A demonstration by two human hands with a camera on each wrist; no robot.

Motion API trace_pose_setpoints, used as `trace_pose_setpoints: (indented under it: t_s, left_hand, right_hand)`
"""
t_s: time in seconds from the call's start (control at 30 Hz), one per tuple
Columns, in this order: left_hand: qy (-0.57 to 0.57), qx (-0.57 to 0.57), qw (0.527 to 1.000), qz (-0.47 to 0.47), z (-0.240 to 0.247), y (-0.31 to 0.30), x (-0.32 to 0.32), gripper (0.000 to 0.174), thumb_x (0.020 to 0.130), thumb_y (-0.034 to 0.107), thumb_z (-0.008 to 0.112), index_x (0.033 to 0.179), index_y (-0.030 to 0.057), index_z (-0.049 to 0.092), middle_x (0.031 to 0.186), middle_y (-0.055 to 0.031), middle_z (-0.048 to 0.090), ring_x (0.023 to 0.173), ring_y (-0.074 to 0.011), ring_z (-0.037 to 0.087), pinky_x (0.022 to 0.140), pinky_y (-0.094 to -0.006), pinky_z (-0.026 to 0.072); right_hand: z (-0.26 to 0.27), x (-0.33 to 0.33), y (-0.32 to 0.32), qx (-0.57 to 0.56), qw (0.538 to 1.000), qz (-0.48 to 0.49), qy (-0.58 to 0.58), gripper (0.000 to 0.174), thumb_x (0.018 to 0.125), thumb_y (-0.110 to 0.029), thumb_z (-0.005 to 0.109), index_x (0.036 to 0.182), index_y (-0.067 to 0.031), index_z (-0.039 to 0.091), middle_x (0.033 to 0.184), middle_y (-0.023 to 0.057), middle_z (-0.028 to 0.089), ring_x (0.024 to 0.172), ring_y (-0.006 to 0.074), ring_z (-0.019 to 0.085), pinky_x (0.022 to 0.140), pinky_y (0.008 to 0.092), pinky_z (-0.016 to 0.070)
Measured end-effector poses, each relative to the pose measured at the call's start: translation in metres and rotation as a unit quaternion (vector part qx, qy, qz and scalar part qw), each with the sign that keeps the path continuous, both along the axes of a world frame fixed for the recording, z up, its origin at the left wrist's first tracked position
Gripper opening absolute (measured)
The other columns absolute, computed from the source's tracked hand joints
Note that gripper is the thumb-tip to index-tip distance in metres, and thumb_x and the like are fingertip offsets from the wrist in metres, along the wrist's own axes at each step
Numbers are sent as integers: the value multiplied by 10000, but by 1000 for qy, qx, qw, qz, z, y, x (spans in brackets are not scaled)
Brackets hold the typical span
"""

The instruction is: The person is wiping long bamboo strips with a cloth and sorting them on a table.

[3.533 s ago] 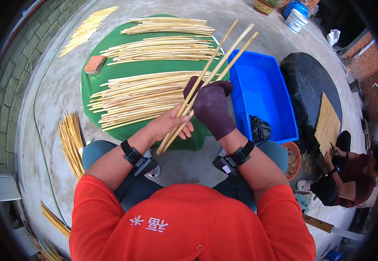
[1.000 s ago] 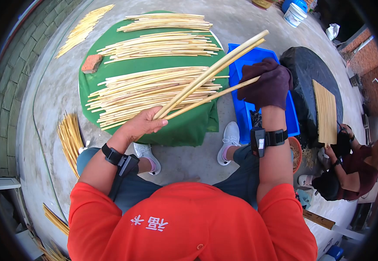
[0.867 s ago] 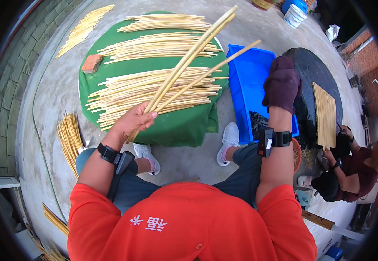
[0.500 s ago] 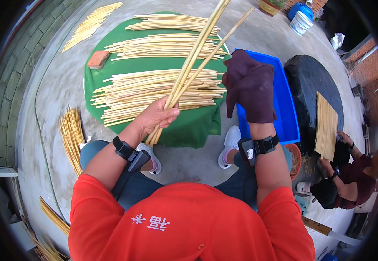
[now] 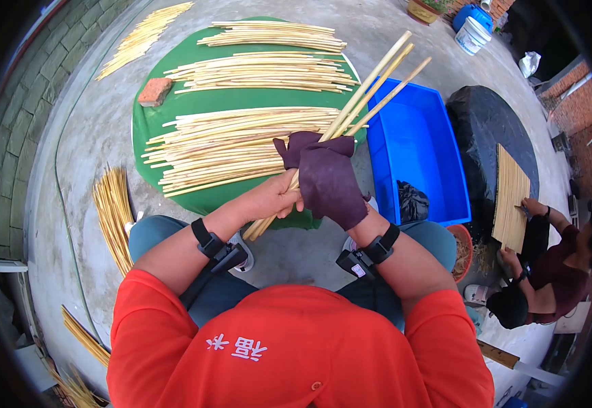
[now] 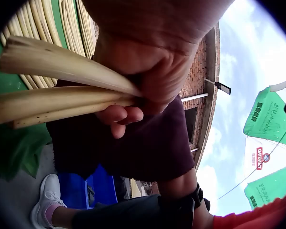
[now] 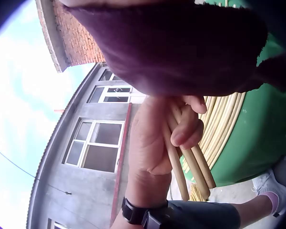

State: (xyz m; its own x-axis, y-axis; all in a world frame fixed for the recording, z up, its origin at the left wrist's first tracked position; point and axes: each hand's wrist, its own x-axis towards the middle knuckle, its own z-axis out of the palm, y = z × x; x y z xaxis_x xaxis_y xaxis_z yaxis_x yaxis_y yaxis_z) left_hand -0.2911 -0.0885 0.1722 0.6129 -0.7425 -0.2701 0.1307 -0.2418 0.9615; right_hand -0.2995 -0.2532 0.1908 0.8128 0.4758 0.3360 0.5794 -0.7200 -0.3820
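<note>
My left hand (image 5: 272, 197) grips three long pale sticks (image 5: 369, 83) near their lower ends, its fingers curled round them in the right wrist view. The sticks slant up and right, fanning apart at the top. A dark purple cloth (image 5: 333, 183) covers my right hand and wraps round the sticks just above the left hand. Only the right wrist (image 5: 366, 223) shows bare; the fingers are hidden under the cloth. In the left wrist view the thick stick ends (image 6: 47, 59) jut out past the left hand.
Several rows of sticks (image 5: 241, 143) lie on a green cloth (image 5: 241, 104) ahead, with a brick (image 5: 154, 92) at its left. A blue tub (image 5: 439, 163) stands at the right. Beyond it, another person holds a slatted panel (image 5: 512, 197). A stick bundle (image 5: 111, 214) lies left.
Previously the cloth-covered right hand was away from the sticks, over the blue tub. It has come back left and down, and the cloth is round the sticks, which have tilted rightward.
</note>
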Motion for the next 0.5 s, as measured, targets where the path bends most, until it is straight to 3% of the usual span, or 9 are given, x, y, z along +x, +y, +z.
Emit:
trace_pose_setpoints:
  t_s: [0.03,0.1,0.23,0.27,0.3,0.33,0.43,0.47,0.5]
  left_hand:
    - [0,0,1000,-1,0,0,0,228,887,161,444,1089,66,398,697,-26,541,484,-80,449,465,-225,393]
    - [-32,76,997,-3,1,2,3,221,910,150,414,1110,59,392,724,-21,535,491,-62,428,481,-208,378]
    - [-86,88,992,-33,-7,15,5,182,894,129,426,1054,43,418,740,-41,526,530,-97,473,523,-242,406]
    - [-143,90,985,-39,-15,21,7,169,884,120,431,1031,38,427,756,-56,526,562,-118,497,554,-260,421]
    - [-200,91,974,-45,-21,27,8,156,874,111,437,1009,33,436,773,-71,526,594,-139,521,586,-277,436]
    - [-191,125,972,-52,-16,33,11,158,864,109,438,996,23,445,812,-93,533,652,-166,548,643,-307,448]
    - [-202,134,968,-73,-18,54,18,169,863,116,437,1002,20,444,793,-87,547,659,-166,552,659,-308,453]
    - [-200,135,968,-70,-17,58,19,169,863,116,437,1002,20,444,793,-87,547,659,-166,552,659,-308,453]
    - [-132,121,982,-53,-15,62,20,162,884,129,424,1009,28,442,767,-82,551,591,-142,513,589,-279,428]
  right_hand:
    - [-4,2,-2,0,1000,-1,0,94,650,-124,641,675,-45,596,595,139,579,528,285,581,467,370,446]
    - [-2,5,-4,20,981,-26,-191,131,625,-135,652,707,-51,593,614,107,573,582,257,592,488,352,450]
    - [24,21,-31,-117,965,-99,-214,168,602,-139,652,740,-64,592,657,71,564,630,227,589,517,342,451]
    - [32,25,-44,35,988,-53,-143,138,605,-148,637,719,-85,594,666,60,563,646,225,583,539,340,449]
    - [40,24,-56,186,980,-4,-69,108,608,-158,623,699,-105,595,676,49,561,662,224,577,561,338,447]
    - [50,21,-64,187,980,-5,-68,108,608,-158,623,699,-105,595,676,49,561,662,224,577,561,338,447]
    - [74,13,-85,-22,952,-217,-217,102,599,-223,621,586,-128,584,692,54,573,678,249,565,581,371,436]
    - [75,14,-96,-21,953,-214,-215,102,599,-223,621,586,-128,584,692,54,573,678,249,565,581,371,436]
    - [76,16,-108,-195,912,-302,-200,213,604,-220,650,775,-100,610,786,45,593,720,217,576,613,353,432]
